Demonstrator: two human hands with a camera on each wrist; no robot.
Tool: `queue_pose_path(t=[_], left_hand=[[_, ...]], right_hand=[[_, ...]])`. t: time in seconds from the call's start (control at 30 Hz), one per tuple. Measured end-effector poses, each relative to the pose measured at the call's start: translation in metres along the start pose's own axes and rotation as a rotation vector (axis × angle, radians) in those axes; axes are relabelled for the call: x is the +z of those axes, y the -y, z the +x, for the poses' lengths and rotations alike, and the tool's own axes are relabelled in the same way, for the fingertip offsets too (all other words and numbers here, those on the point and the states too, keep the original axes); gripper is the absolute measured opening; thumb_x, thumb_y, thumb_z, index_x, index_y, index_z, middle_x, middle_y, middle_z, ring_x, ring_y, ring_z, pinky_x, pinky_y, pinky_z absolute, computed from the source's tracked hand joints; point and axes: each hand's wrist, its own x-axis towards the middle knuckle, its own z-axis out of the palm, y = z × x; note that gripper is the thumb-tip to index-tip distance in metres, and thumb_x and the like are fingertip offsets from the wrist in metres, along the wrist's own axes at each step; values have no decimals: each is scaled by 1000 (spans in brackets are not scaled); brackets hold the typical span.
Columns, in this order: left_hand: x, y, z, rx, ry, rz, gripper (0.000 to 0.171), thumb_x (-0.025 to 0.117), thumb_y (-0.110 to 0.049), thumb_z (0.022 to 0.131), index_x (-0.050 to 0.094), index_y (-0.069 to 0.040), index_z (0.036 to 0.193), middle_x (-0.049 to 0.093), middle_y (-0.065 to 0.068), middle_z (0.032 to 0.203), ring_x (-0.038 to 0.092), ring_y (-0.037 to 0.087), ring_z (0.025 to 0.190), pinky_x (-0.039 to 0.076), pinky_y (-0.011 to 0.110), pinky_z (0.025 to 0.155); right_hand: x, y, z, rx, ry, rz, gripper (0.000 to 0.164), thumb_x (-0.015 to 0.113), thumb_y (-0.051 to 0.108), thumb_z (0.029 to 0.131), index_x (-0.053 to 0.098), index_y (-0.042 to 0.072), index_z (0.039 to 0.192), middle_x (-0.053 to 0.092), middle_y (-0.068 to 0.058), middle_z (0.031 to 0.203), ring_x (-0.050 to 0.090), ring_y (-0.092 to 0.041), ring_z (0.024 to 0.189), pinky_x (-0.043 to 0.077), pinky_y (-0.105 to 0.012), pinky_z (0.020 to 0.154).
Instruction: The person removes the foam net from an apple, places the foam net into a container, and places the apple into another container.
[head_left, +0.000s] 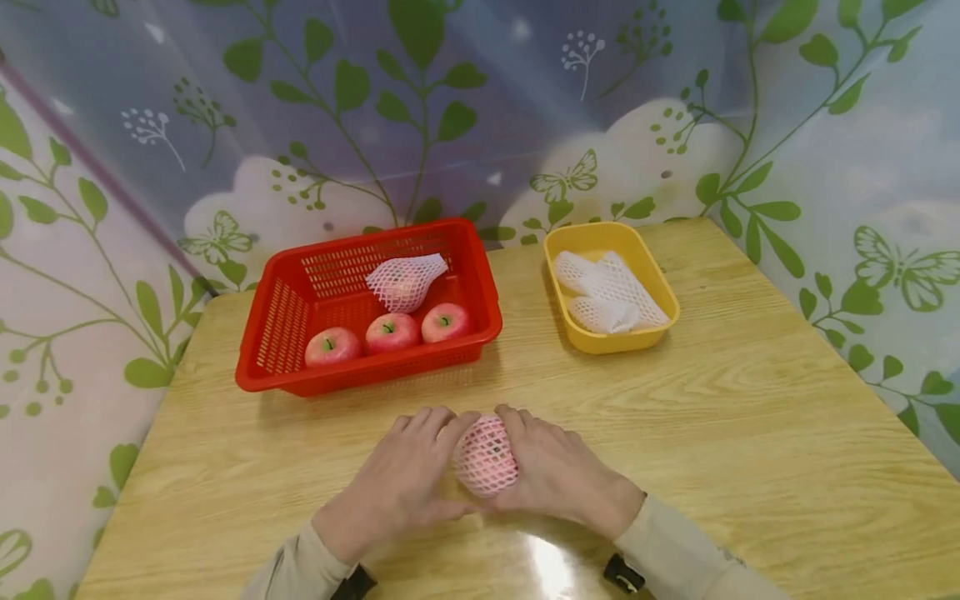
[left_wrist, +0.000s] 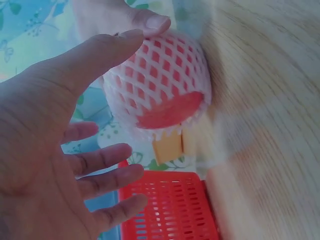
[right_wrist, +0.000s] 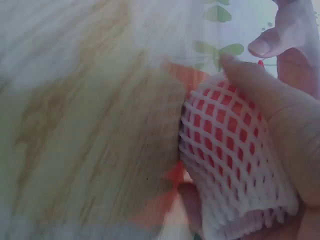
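A pink-red apple (head_left: 486,457) in a white foam net (left_wrist: 165,65) is between the two hands, low over the front of the wooden table. My right hand (head_left: 555,471) grips it from the right side, its palm hidden behind the netting in the right wrist view. Around the left side curves my left hand (head_left: 405,471). Its fingers are spread apart in the left wrist view, with the thumb tip right at the net's top. There, one end of the net stands open, showing bare red skin.
At back left a red plastic basket (head_left: 483,292) holds three bare apples (head_left: 392,332) and one netted apple (head_left: 401,287). A yellow tray (head_left: 618,342) with several white foam nets (head_left: 618,287) stands at back right. A patterned wall covering (head_left: 450,183) borders the table (head_left: 750,400).
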Motion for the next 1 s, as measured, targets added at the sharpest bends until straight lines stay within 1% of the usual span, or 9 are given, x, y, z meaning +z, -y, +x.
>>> queue_pose_path(t=[0.07, 0.13, 0.2, 0.4, 0.5, 0.6, 0.77, 0.9, 1.0], left_hand=[[1, 3, 0, -12, 19, 6, 100, 86, -62, 66, 47, -13, 144, 58, 1, 118, 56, 21, 112, 51, 44, 96], [2, 4, -1, -21, 38, 4, 101, 86, -61, 66, 46, -13, 145, 58, 2, 118, 56, 22, 112, 51, 44, 96], [3, 6, -2, -27, 49, -1, 101, 86, -61, 67, 44, -14, 146, 57, 1, 119, 56, 22, 113, 51, 45, 96], [2, 9, -4, -42, 82, -11, 101, 86, -58, 70, 42, -15, 149, 57, 1, 120, 54, 22, 114, 51, 45, 97], [2, 10, -5, -50, 106, -8, 100, 86, -57, 71, 41, -14, 150, 57, 2, 121, 54, 21, 113, 51, 45, 96], [3, 10, -5, -47, 118, 0, 100, 84, -57, 72, 40, -14, 150, 57, 2, 122, 54, 21, 112, 51, 44, 94], [4, 11, -5, -45, 103, 7, 99, 83, -58, 74, 39, -13, 151, 57, 2, 123, 54, 21, 113, 51, 43, 94], [3, 12, -5, -56, 100, 11, 101, 84, -57, 73, 39, -11, 151, 57, 4, 125, 55, 23, 115, 51, 45, 95], [1, 13, -4, -72, 116, 10, 104, 84, -57, 73, 37, -9, 152, 57, 6, 127, 55, 25, 117, 51, 47, 98]], right_hand=[[0, -1, 1, -10, 9, 18, 110, 82, 65, 69, 38, -1, 146, 62, -19, 126, 69, -31, 101, 61, -44, 78], [0, -1, 3, -8, 30, 49, 109, 83, 63, 69, 38, 0, 146, 63, -19, 122, 69, -31, 97, 61, -43, 79], [0, -2, 4, -7, 46, 55, 109, 83, 64, 69, 37, 0, 146, 63, -19, 120, 69, -31, 94, 61, -43, 79], [-3, -5, 8, -32, 57, -21, 105, 88, 59, 63, 42, 3, 139, 66, -15, 109, 68, -28, 81, 60, -40, 67], [-6, -6, 9, -33, 80, -25, 105, 90, 59, 61, 43, 3, 137, 68, -14, 107, 68, -27, 81, 59, -40, 67], [-8, -8, 11, -42, 83, -39, 106, 90, 60, 58, 45, 3, 135, 69, -13, 105, 69, -26, 80, 59, -40, 67], [-10, -12, 13, -76, 84, -69, 102, 89, 64, 58, 49, 5, 132, 71, -9, 99, 69, -22, 77, 58, -37, 65], [-12, -16, 14, -107, 123, -73, 108, 89, 65, 57, 47, 5, 136, 72, -9, 100, 70, -20, 78, 59, -37, 68], [-13, -19, 14, -132, 141, -72, 111, 90, 64, 56, 45, 6, 139, 73, -7, 97, 69, -17, 76, 58, -35, 68]])
